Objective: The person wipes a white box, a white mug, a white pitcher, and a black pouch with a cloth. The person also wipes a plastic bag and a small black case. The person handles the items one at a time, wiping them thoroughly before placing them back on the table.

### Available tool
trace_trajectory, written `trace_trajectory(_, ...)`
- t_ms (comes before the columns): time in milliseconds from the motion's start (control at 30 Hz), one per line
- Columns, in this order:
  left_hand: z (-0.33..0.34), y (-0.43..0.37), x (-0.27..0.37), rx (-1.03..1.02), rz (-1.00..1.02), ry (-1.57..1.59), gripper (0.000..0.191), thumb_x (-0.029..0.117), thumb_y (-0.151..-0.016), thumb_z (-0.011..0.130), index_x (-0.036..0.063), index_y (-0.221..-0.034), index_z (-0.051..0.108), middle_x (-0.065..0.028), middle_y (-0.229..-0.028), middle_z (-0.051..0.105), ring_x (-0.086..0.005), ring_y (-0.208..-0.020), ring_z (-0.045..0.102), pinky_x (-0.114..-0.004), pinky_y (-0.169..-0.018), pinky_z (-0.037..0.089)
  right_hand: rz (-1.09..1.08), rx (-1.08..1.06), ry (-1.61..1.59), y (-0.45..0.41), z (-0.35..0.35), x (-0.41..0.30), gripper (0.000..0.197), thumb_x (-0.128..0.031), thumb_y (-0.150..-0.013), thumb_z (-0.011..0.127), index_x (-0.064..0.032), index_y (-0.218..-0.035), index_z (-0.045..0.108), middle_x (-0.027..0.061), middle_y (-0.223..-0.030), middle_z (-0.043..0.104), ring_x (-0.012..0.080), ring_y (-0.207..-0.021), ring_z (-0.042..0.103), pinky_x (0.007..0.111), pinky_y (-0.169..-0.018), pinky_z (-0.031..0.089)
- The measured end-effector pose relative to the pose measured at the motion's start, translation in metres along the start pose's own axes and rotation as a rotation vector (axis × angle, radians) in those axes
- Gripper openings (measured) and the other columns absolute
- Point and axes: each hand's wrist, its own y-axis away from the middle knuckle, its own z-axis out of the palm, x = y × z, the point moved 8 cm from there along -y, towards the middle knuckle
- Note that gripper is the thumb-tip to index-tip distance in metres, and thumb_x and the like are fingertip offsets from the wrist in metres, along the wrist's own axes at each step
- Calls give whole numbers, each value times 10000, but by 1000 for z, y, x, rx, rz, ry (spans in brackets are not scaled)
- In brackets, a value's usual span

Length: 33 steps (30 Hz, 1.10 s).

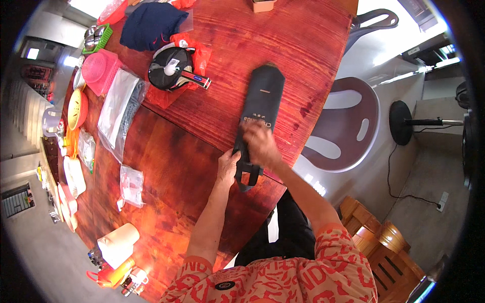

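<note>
A long black case (262, 94) with a pointed far end and small printed writing lies on the red-brown wooden table (178, 151). My left hand (229, 163) grips the left edge of its near end, thumb on top. My right hand (261, 143) rests over the case's lower part, its fingers curled and slightly blurred; whether they pinch anything cannot be told. A black strap loop (248, 178) hangs from the case's near end, below my right hand. Up and to the left, a table tennis bat in a black cover (170, 70) lies on a red plastic bag (201, 57).
Dark blue cloth (153, 25), clear plastic packets (120, 110), a pink basket (100, 70) and a yellow colander (77, 110) stand at the left. Cups and an orange jug (115, 272) are at the lower left. A plastic stool (344, 125) stands beyond the table's right edge, a wooden chair (382, 246) behind.
</note>
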Motion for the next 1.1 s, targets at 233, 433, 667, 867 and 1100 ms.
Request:
trace_trajectory(233,-4,8,3,-127,197,-363,268,140,-883,598,-24,-1093,629,15,-868,611,-73,-769,501,-241,-715,431,-193,-202,-4,36,5,-33,562,-126,-636,731,-63,-1171,569,75,-1226,490,303,-1178,417,395,-918,457)
trace_trajectory(433,4,6,8,-174,197,-275,241,171,-898,627,-13,-1052,653,36,-884,611,-53,-776,517,-225,-708,435,133,-27,374,-40,-26,100,739,-175,-522,791,-183,-1220,548,32,-1295,454,295,-1244,376,456,-835,449)
trace_trajectory(667,-1,2,1,-164,210,-208,238,166,-913,607,-12,-1067,643,35,-886,611,-47,-773,511,-220,-699,429,448,213,346,-23,-33,131,544,-153,-770,601,-111,-1297,471,87,-1385,419,294,-1307,368,564,-879,400)
trace_trajectory(867,-5,0,-2,-141,217,-240,269,194,-886,653,-10,-1061,648,24,-909,620,-68,-778,532,-233,-719,446,-6,-232,-10,38,4,-10,565,-271,-826,644,-141,-1336,440,83,-1440,363,243,-1374,285,465,-997,353)
trace_trajectory(1100,2,10,15,-121,254,-402,241,202,-898,623,-10,-1008,656,33,-804,593,-55,-723,492,-246,-655,439,5,-159,70,-4,-9,41,519,-148,-638,664,-109,-1139,536,71,-1270,505,251,-1242,443,407,-922,367)
